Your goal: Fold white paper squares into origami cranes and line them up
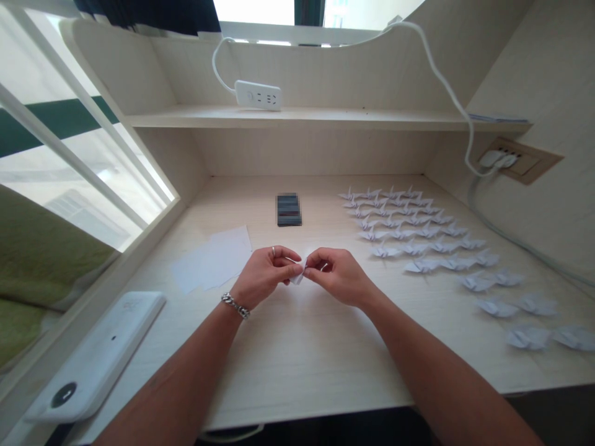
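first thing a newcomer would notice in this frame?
Probably the rows of folded paper cranes spread over the right side of the desk. Next, at centre, the left hand and right hand meet, pinching a small folded white paper between their fingertips. Loose white sheets lie just left of the hands, and a dark phone sits behind them.

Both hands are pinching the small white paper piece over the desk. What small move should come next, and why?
Probably press the current crease flat. The left hand and right hand both pinch the half-folded paper, which is still compact, unlike the finished cranes in rows at the right.
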The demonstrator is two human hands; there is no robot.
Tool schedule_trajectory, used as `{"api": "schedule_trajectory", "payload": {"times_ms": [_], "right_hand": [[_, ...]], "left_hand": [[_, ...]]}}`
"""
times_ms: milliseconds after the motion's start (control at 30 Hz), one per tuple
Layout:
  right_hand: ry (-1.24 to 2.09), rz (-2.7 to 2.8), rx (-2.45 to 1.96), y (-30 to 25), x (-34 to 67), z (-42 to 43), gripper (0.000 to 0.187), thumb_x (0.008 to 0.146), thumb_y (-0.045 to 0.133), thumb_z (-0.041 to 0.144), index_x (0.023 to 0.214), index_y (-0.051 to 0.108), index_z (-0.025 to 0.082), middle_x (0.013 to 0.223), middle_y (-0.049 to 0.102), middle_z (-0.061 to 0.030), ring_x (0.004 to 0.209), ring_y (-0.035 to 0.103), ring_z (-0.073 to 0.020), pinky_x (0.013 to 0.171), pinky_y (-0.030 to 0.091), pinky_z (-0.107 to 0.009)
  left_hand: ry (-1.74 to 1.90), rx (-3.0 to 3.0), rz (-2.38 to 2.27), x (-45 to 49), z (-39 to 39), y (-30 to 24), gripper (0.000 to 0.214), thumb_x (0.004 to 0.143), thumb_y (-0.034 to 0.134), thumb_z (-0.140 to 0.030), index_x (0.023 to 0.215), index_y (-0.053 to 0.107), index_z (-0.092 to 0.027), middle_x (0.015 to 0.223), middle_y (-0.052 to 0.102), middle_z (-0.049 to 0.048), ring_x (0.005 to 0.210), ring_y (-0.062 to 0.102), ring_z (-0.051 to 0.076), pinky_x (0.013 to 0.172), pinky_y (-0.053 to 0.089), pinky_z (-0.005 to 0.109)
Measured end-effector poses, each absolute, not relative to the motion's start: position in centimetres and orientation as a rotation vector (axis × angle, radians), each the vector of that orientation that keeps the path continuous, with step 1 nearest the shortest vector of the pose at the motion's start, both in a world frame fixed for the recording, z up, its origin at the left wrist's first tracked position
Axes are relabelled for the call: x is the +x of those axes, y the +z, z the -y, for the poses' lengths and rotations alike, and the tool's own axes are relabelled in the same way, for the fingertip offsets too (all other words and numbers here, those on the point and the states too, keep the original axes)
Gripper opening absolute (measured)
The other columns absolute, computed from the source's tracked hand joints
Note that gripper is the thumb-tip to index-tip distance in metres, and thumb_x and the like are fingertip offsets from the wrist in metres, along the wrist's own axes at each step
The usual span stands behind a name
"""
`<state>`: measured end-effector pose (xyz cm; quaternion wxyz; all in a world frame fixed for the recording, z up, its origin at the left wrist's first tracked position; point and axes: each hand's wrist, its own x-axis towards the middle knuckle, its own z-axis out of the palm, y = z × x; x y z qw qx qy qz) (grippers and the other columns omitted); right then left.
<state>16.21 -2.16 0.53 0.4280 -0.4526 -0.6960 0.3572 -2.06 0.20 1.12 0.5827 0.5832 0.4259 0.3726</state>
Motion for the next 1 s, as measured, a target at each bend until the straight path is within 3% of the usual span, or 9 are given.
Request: {"api": "schedule_trajectory", "payload": {"times_ms": [167,433,1000], "right_hand": [[0.885,1.690,-1.031,0.65,16.20,2.07,0.007,0.080,0.065,0.026,0.080,0.068,0.020,0.074,0.069,-0.0008,0.067,0.061,-0.0140,0.061,0.048,-0.025],[0.516,1.928,-1.127,0.33,16.28,2.39,0.004,0.079,0.064,0.022,0.080,0.067,0.021,0.079,0.070,-0.0018,0.067,0.061,-0.0147,0.064,0.047,-0.028],[0.336,2.057,-1.193,0.69,16.15,2.60,0.011,0.088,0.054,0.020,0.085,0.065,0.021,0.084,0.068,-0.0040,0.071,0.058,-0.0160,0.067,0.041,-0.028]], "left_hand": [[0.953,1.161,-0.916,-1.75,-0.07,0.97,0.029,0.065,0.081,-0.031,0.085,0.066,-0.015,0.061,0.065,-0.0003,0.054,0.056,0.010,0.052,0.042,0.022],[0.926,1.363,-1.011,-1.75,-0.08,1.03,0.030,0.064,0.080,-0.029,0.085,0.066,-0.014,0.063,0.069,0.0030,0.055,0.059,0.013,0.054,0.045,0.026],[0.961,1.217,-0.997,-1.59,-0.15,0.65,0.030,0.064,0.082,-0.030,0.086,0.069,-0.015,0.066,0.070,0.0030,0.057,0.058,0.012,0.055,0.044,0.024]]}}
